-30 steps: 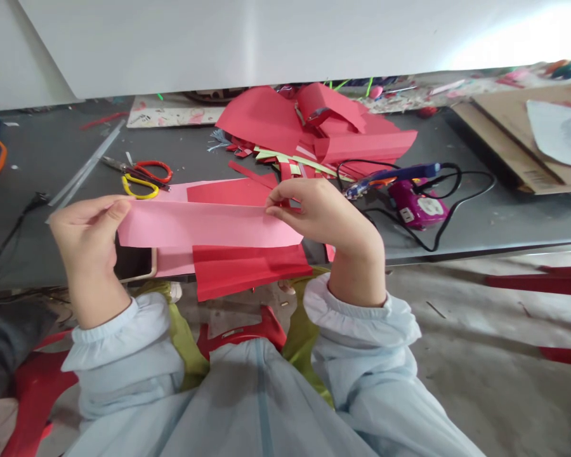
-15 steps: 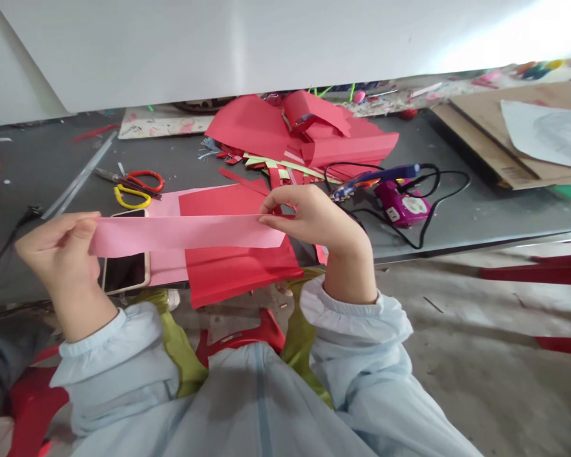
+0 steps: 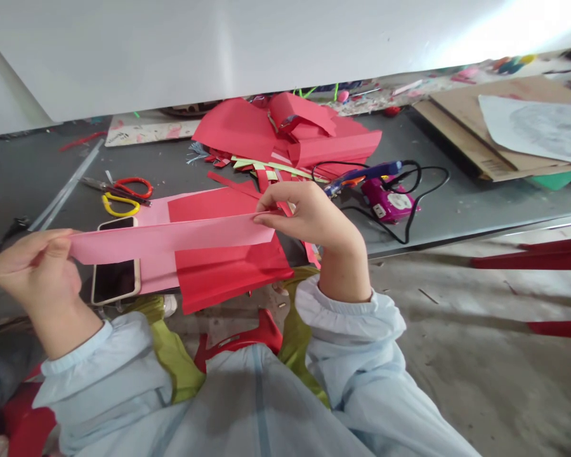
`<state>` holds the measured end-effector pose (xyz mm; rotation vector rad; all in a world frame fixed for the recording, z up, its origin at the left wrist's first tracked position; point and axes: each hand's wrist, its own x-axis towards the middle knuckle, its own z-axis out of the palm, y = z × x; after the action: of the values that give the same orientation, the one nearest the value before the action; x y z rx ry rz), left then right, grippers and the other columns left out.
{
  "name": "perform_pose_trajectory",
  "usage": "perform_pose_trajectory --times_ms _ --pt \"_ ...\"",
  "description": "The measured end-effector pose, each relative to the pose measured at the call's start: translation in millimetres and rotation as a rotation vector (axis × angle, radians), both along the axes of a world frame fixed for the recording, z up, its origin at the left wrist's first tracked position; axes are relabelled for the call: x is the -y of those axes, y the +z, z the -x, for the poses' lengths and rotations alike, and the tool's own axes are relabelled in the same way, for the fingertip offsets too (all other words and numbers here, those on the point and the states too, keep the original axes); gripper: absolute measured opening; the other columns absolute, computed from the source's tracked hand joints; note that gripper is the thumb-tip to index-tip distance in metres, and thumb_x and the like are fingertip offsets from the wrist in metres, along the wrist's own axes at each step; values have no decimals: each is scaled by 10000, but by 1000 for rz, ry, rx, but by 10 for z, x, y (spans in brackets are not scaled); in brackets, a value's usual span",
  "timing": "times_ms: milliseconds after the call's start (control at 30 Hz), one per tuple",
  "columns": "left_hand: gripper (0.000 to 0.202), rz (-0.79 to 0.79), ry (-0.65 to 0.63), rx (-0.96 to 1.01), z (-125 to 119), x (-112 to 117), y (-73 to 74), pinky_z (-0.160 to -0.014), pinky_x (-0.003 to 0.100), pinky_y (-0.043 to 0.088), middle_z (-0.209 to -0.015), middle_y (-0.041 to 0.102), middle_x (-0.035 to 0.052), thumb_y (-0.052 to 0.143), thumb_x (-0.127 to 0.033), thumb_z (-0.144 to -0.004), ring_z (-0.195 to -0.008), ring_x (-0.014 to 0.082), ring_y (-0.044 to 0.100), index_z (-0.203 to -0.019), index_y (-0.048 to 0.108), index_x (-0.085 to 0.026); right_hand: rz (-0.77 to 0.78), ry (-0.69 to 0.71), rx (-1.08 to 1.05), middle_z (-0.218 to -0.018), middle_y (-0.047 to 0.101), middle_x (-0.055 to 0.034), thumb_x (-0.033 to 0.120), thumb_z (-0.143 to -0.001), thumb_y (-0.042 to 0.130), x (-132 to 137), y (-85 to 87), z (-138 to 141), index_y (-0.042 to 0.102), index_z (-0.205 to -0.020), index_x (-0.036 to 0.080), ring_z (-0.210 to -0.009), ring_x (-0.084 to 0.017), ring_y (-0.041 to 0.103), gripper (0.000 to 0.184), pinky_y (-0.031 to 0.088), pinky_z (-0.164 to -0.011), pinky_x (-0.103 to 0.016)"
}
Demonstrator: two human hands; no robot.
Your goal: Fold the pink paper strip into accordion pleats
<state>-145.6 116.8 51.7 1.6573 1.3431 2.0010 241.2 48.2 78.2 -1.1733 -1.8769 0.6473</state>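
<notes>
A long pink paper strip is stretched between my two hands above the table's near edge. My left hand pinches its left end. My right hand pinches its right end with thumb and fingers. Under the strip lie a red paper sheet, a pink sheet and a phone, screen up.
Red and yellow scissors lie at the left on the grey table. A pile of red paper scraps sits behind. A purple glue gun with black cable is to the right, and cardboard lies far right.
The strip has tilted flatter and looks narrower. My left hand has moved left and down, stretching the strip out. The view has shifted right.
</notes>
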Motion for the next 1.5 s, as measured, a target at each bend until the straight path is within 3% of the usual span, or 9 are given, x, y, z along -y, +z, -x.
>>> perform_pose_trajectory --times_ms 300,467,667,933,1233,1500 --pt "243 -62 -45 33 32 -47 -32 -568 327 423 -583 709 -58 893 -430 -441 -519 165 594 -546 707 -314 -18 -50 -9 -725 683 -5 208 -794 701 -2 -28 -50 666 -732 179 -681 -124 569 77 433 -653 -264" --pt "486 -178 23 69 34 -164 -77 -474 300 390 -464 636 -27 859 -655 -306 -412 158 537 -476 667 -242 -32 -52 -76 -715 690 -7 216 -785 720 -15 -50 -63 676 -718 174 -664 -121 574 91 446 -643 -262" --pt "406 -212 -54 127 85 -218 -119 -467 273 381 -503 680 21 924 -518 -319 -414 144 542 -514 720 -225 -33 -66 -125 -706 711 -8 205 -775 736 -22 -76 -95 707 -715 176 -668 -127 604 72 471 -647 -260" --pt "318 -41 -27 117 45 -119 -88 -509 275 380 -574 721 15 937 -403 -344 -461 145 553 -556 748 -259 16 -102 -187 -705 740 -22 227 -758 746 -52 -116 -134 767 -731 182 -664 -133 630 56 485 -644 -264" --pt "314 137 37 164 -64 -54 -7 -446 286 371 -484 660 7 882 -393 -290 -402 126 475 -522 731 -245 36 -134 -247 -617 700 -12 188 -734 711 -96 -135 -107 736 -673 160 -571 -110 569 72 450 -584 -259" --pt "221 176 12 168 -163 -18 -19 -432 272 407 -501 668 12 841 -262 -359 -408 126 503 -544 740 -196 -5 -164 -163 -674 705 -23 153 -734 663 -180 -245 -159 700 -685 162 -656 -141 602 62 458 -648 -285"
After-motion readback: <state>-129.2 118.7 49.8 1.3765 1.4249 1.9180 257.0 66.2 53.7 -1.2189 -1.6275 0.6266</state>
